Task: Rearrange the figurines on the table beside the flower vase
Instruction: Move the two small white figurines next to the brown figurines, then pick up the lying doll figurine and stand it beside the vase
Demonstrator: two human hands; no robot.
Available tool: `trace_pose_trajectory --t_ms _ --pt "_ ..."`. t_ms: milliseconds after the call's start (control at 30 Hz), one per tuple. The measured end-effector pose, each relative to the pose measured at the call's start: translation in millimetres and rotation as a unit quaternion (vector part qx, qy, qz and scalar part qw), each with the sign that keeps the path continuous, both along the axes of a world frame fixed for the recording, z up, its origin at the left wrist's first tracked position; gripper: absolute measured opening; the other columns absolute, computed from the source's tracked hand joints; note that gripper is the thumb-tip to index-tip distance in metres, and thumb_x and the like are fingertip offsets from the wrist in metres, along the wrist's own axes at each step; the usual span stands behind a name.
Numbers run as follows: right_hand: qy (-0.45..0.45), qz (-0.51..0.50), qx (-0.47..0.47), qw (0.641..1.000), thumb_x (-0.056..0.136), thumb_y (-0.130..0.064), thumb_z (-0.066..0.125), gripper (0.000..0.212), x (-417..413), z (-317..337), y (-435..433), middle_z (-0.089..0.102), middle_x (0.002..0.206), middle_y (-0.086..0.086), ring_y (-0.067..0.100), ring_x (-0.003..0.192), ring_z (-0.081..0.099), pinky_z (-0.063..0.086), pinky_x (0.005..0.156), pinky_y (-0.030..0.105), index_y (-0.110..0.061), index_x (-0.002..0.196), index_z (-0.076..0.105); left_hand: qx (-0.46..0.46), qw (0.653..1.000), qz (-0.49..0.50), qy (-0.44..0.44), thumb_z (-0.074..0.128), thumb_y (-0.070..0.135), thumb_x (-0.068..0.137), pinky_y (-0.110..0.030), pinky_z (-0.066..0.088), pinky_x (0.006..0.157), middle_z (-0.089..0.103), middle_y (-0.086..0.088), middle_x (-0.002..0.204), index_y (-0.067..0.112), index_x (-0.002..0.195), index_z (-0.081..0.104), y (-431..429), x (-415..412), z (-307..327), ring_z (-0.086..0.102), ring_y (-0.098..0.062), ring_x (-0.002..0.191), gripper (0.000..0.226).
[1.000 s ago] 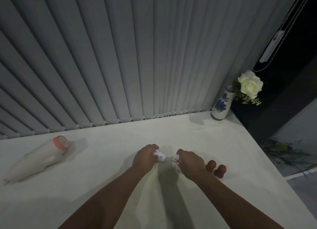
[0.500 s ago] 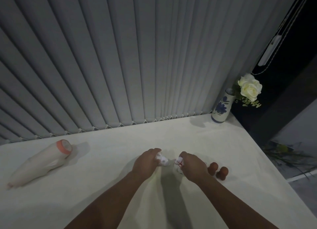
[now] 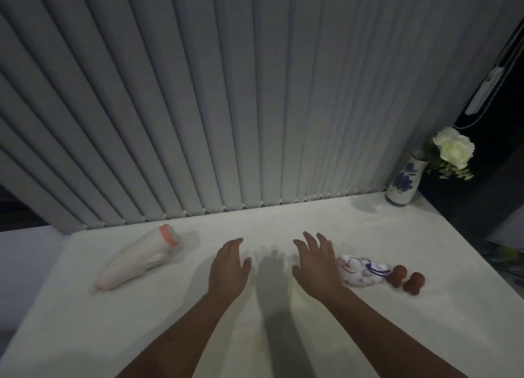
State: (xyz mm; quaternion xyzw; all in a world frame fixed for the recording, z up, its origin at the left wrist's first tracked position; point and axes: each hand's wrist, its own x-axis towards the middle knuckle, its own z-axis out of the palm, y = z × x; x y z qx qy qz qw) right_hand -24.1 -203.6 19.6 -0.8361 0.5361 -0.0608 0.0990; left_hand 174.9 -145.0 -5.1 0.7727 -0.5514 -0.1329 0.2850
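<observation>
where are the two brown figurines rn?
Head view, right side of the table: the brown figurines stand side by side just right of the white figurines, well in front of the vase.

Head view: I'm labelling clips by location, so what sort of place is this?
Probably a room in a home, by a window: vertical blinds hang behind a white table, and a flower vase and small figurines decorate it.

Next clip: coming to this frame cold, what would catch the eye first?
Two bare hands, left hand and right hand, spread open and empty over the middle of the white table. Right of them lie the white figurines and two small brown figurines. At the far right corner, the blue-flowered vase holds a white rose.
</observation>
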Motion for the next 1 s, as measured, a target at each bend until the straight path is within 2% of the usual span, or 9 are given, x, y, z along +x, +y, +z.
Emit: trace_pose_trajectory --t_ms 133,333,467,600,733,833,1000 --pt "-0.045 0.036 -0.006 0.998 0.086 -0.026 0.059 0.059 65.2 -1.4 28.7 0.028 0.156 0.012 0.038 0.145 0.014 0.010 0.118 0.051 -0.016 0.141 0.040 -0.010 0.999 0.039 0.000 0.058 0.024 0.089 -0.037 0.037 0.109 0.048 -0.006 0.141 0.014 0.135 0.044 42.4 55.9 3.0 0.043 -0.025 0.130 0.049" --pt "-0.055 0.104 0.005 0.993 0.089 -0.032 0.058 0.061 164.8 -8.5 69.6 0.024 0.158 0.009 0.035 0.146 0.013 0.010 0.120 0.047 -0.020 0.144 0.035 0.018 0.993 0.116 -0.031 0.066 0.021 0.082 -0.042 0.044 0.102 0.056 -0.013 0.130 0.010 0.128 0.050 107.8 149.3 -7.3 0.051 -0.034 0.121 0.051" --pt "-0.034 0.145 -0.004 0.989 0.078 -0.030 0.069 0.063 225.3 -12.9 89.9 0.038 0.151 0.014 0.040 0.140 0.029 0.022 0.116 0.052 -0.017 0.136 0.047 0.039 0.985 0.161 -0.036 0.071 0.017 0.077 -0.042 0.046 0.099 0.058 -0.014 0.128 0.008 0.127 0.051 140.7 205.0 -14.3 0.054 -0.034 0.119 0.055" --pt "-0.013 0.191 -0.007 0.982 0.056 -0.032 0.083 0.075 278.4 -15.8 104.8 0.055 0.138 0.013 0.040 0.126 0.051 0.040 0.104 0.054 -0.018 0.125 0.057 0.065 0.978 0.195 -0.030 0.072 0.018 0.076 -0.041 0.046 0.099 0.057 -0.012 0.129 0.010 0.129 0.050 162.6 244.6 -23.0 0.053 -0.033 0.119 0.058" --pt "0.006 0.226 -0.025 0.974 0.043 -0.032 0.087 0.083 320.5 -20.9 107.8 0.061 0.130 0.012 0.038 0.116 0.059 0.047 0.096 0.054 -0.019 0.120 0.060 0.072 0.977 0.198 -0.019 0.075 0.018 0.073 -0.041 0.047 0.096 0.059 -0.013 0.127 0.009 0.127 0.051 169.2 271.6 -32.0 0.054 -0.035 0.117 0.061" --pt "0.052 0.229 -0.023 0.972 0.038 -0.032 0.087 0.083 342.4 -26.2 106.4 0.063 0.128 0.012 0.037 0.113 0.062 0.049 0.093 0.053 -0.020 0.116 0.064 0.079 0.978 0.191 0.004 0.074 0.021 0.074 -0.041 0.045 0.098 0.055 -0.010 0.132 0.012 0.131 0.047 167.0 286.4 -34.3 0.050 -0.033 0.121 0.064" --pt "0.089 0.228 -0.018 0.969 0.039 -0.024 0.085 0.086 364.9 -40.3 95.9 0.058 0.134 0.015 0.042 0.117 0.058 0.047 0.096 0.058 -0.020 0.121 0.059 0.074 0.984 0.155 0.035 0.075 0.026 0.074 -0.041 0.045 0.099 0.055 -0.007 0.132 0.015 0.132 0.045 152.9 298.8 -40.4 0.051 -0.030 0.120 0.066"
